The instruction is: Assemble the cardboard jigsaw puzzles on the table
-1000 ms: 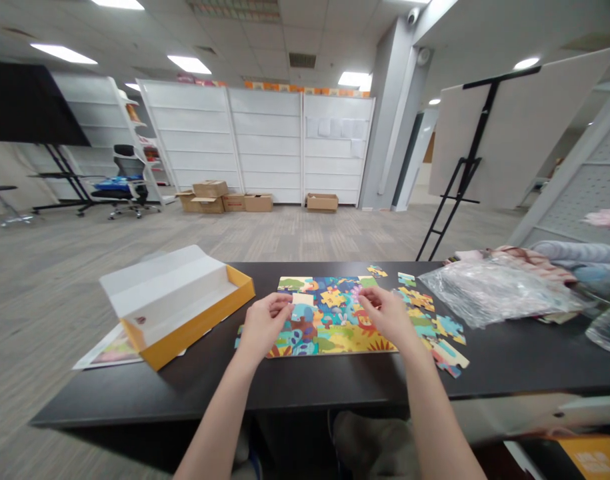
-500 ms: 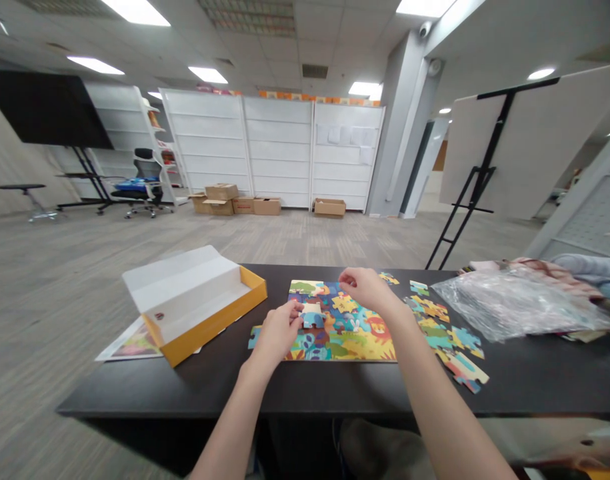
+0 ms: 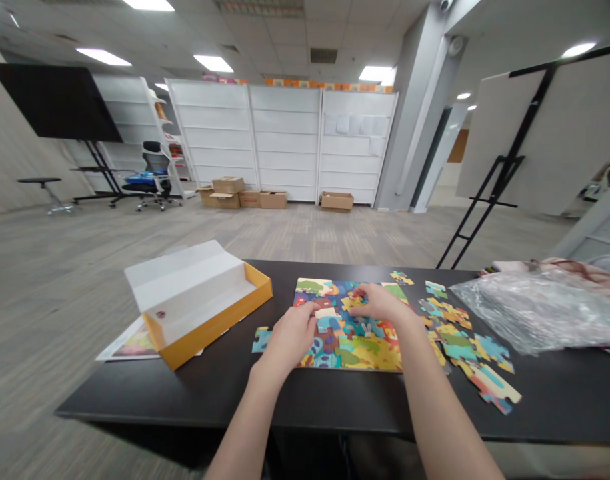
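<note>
A colourful jigsaw puzzle (image 3: 369,352) lies on the black table (image 3: 185,393). My left hand (image 3: 295,330) rests at its left side, with its fingertips at a white and blue piece (image 3: 328,321); whether they grip it is unclear. Over the upper middle of the puzzle, my right hand (image 3: 379,303) has its fingers curved around a yellow piece (image 3: 352,303). Part of the puzzle's right side is hidden beneath my right hand and forearm. Loose pieces (image 3: 457,343) lie to the right, and one blue piece (image 3: 261,339) sits by my left wrist.
An open yellow box (image 3: 209,323) with a white lid stands at the left, over a printed sheet (image 3: 129,343). Clear plastic packaging (image 3: 539,310) lies at the right end of the table. Beyond are cardboard boxes (image 3: 272,199) on the floor.
My right hand has come down from the puzzle's upper edge onto the yellow piece. My left hand stays beside the white and blue piece. The view has shifted slightly.
</note>
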Tool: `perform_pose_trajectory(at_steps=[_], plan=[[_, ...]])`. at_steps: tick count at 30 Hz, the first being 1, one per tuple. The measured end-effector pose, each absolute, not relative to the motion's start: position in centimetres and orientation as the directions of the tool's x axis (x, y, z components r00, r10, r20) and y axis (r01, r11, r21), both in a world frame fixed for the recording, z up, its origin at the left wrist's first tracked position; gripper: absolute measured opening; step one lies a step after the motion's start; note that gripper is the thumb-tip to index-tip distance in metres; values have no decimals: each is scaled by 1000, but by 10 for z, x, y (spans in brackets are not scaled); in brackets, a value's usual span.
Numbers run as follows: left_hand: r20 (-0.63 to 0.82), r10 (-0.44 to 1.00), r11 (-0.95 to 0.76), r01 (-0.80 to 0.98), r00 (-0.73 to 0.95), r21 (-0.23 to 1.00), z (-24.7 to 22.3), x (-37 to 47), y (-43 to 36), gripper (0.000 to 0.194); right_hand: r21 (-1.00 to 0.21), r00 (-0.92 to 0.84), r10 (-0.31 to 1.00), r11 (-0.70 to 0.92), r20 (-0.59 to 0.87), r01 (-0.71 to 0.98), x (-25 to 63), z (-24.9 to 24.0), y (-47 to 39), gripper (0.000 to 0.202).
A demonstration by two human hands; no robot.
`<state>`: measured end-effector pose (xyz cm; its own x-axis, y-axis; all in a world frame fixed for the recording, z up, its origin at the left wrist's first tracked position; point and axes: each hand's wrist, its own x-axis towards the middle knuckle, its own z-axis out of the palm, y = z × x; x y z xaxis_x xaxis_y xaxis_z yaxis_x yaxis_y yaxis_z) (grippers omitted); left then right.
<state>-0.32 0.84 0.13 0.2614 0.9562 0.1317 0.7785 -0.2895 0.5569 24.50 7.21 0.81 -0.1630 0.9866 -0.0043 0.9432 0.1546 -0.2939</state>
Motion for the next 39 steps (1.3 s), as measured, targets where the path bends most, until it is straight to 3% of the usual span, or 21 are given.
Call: perform_pose_trajectory(at_steps=[3,6,8,14,20,25,28,34,39], plan=[[105,944,-318,771,314,552,8,-13,3,39,-278,-174,985,167,-1,946,244,9,72,53],[22,916,-341,750,400,567,12,-29,-5,65,-277,-175,985,167,-3,946,241,12,70,56],[-2,903,-355,751,429,557,12,-37,-10,72,-277,-171,985,162,-7,947,238,15,69,54],[55,873,-419,690,484,591,6,-45,-14,54,-252,-166,986,155,-23,955,235,18,67,56],[56,867,-418,663,494,621,11,-48,-16,54,-277,-160,987,148,-21,949,238,13,70,51],[155,915,-373,635,372,676,22,-72,-14,47,-301,-153,988,145,-3,943,240,11,71,47],[119,960,-264,690,252,674,22,-99,-14,46,-313,-162,987,157,10,936,240,11,72,47],[66,964,-242,748,258,617,5,-127,-20,57,-320,-169,985,167,19,933,241,7,74,44],[80,953,-277,732,292,622,1,-126,-18,47,-294,-156,987,162,46,942,241,5,75,40]])
